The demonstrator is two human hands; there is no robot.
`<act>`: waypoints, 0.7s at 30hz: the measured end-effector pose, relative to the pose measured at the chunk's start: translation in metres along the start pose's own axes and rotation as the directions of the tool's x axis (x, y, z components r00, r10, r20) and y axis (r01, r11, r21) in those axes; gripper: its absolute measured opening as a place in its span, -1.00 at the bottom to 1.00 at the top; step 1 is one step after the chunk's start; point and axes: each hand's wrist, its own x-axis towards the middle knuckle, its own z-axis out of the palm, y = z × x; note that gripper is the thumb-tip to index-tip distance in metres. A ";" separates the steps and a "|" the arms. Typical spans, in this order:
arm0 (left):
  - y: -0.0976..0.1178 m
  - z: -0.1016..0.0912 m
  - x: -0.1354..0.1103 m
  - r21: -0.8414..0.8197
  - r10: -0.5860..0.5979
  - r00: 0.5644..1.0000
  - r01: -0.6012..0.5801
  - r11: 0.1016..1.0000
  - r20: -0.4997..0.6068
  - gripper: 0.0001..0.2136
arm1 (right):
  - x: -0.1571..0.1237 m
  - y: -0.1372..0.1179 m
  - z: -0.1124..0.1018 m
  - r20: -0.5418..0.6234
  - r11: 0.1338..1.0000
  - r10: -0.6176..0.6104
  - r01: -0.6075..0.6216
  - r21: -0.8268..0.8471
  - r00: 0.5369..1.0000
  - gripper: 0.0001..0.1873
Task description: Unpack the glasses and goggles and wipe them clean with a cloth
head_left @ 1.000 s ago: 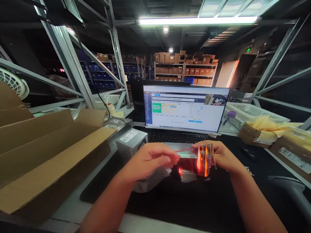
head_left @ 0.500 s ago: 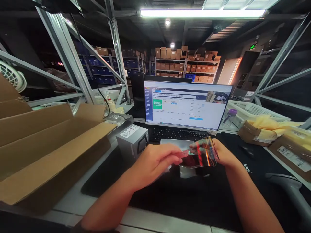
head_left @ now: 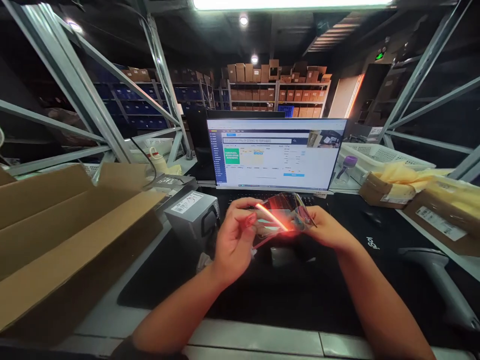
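Note:
Both of my hands hold one small shiny clear packet (head_left: 279, 216) with red glints, raised over the black desk mat (head_left: 300, 295) just in front of the laptop keyboard. My left hand (head_left: 234, 239) pinches its left edge with curled fingers. My right hand (head_left: 325, 227) grips its right edge. The packet is tilted and catches the light, so what is inside cannot be made out.
An open laptop (head_left: 275, 152) stands behind the hands. A grey boxed device (head_left: 193, 212) sits to the left, beside a large open cardboard box (head_left: 71, 235). Parcels with yellow padding (head_left: 416, 187), a white basket (head_left: 378, 157) and a grey scanner (head_left: 438, 280) lie on the right. Metal racking surrounds the desk.
The hands lifted the packet and turned it, and my left hand shifted from lying over it to pinching its left edge. The view tilted slightly.

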 end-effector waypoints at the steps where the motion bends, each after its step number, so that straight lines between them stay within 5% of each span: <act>1: -0.001 -0.002 0.002 0.062 0.001 1.000 -0.001 0.998 0.003 -0.89 | 0.000 0.000 -0.003 -0.009 1.000 0.015 -0.015 0.027 1.000 -0.47; 5: -0.007 -0.006 0.012 0.117 -0.112 0.992 0.117 0.986 -0.052 -0.88 | -0.006 0.001 -0.020 -0.052 0.996 0.037 -0.032 0.086 0.998 -0.50; 10: -0.013 -0.005 0.016 0.018 -0.245 0.969 0.245 0.969 -0.021 -0.83 | -0.026 -0.012 -0.035 -0.162 0.997 -0.032 0.020 -0.074 0.986 -0.60; 15: -0.023 0.000 0.013 0.156 -0.297 0.950 0.280 0.947 0.099 -0.72 | -0.053 -0.028 -0.052 -0.286 0.972 -0.091 0.022 -0.236 0.954 -0.64; 17: -0.031 0.007 0.013 0.350 -0.319 0.939 0.258 0.900 0.127 -0.65 | -0.062 -0.034 -0.059 -0.379 0.965 -0.116 0.015 -0.260 0.918 -0.63; 19: -0.038 0.020 0.013 0.669 -0.429 0.871 0.171 0.723 0.241 -0.61 | -0.070 -0.038 -0.066 -0.510 0.965 -0.148 0.011 -0.261 0.848 -0.65; 21: -0.044 0.039 0.013 0.855 -0.573 0.736 -0.017 0.518 0.361 -0.67 | -0.075 -0.040 -0.071 -0.618 0.966 -0.170 0.004 -0.260 0.767 -0.69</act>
